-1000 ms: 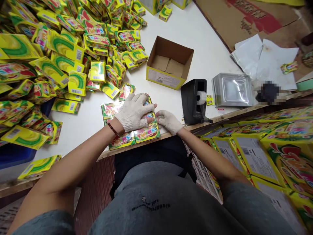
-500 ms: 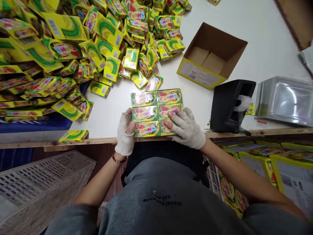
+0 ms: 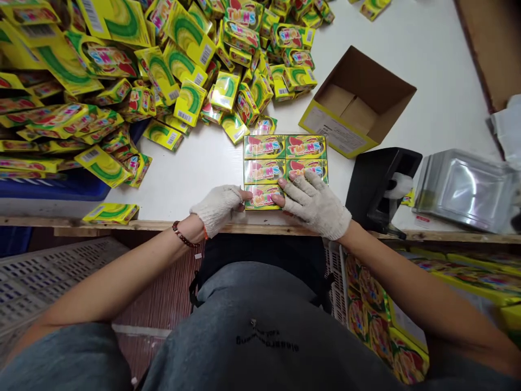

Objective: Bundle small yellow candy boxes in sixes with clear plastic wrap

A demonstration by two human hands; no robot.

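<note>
Several small yellow-green TWINS boxes lie together as a flat block near the table's front edge, printed faces up, with a clear glossy look. My left hand, in a white fingerless glove, is at the block's lower left corner. Its fingers are bent and mostly hidden, with one fingertip against the edge. Across the lower right of the block lies my right hand, gloved the same way, fingers stretched over the top and covering one box.
Loose TWINS boxes pile up at the left, partly over a blue crate. An open cardboard carton stands right of the block. Beyond it are a black tape dispenser and a clear plastic container. Packed boxes sit below the table.
The block has shifted right and away from me and now lies further onto the table. My left hand has turned from the block's left side to its lower corner.
</note>
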